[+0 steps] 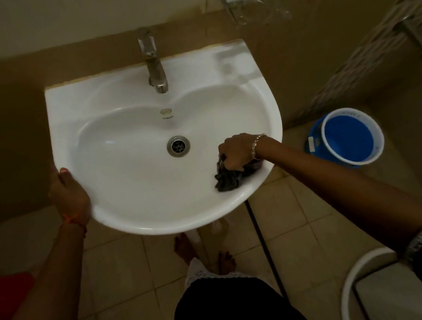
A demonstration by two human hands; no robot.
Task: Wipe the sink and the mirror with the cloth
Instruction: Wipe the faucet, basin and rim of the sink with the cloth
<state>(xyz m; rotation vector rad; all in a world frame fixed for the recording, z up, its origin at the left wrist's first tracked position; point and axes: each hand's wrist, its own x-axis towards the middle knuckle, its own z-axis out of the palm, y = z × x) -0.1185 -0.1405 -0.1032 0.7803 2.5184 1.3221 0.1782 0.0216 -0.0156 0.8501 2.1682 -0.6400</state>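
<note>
Dim bathroom tiles surround the white sink [94,94]. Her right hand [238,151] bunches the dark cloth [227,178] against the bowl's near-right wall to scrub, while her left hand [68,193] clasps the rim, probably for balance. No mirror shows.

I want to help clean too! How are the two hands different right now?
The left hand holds the sink rim; the right hand grips the dark cloth inside the basin. The left wrist wears an orange thread, the right a metal bracelet. Both are at the sink.
</note>
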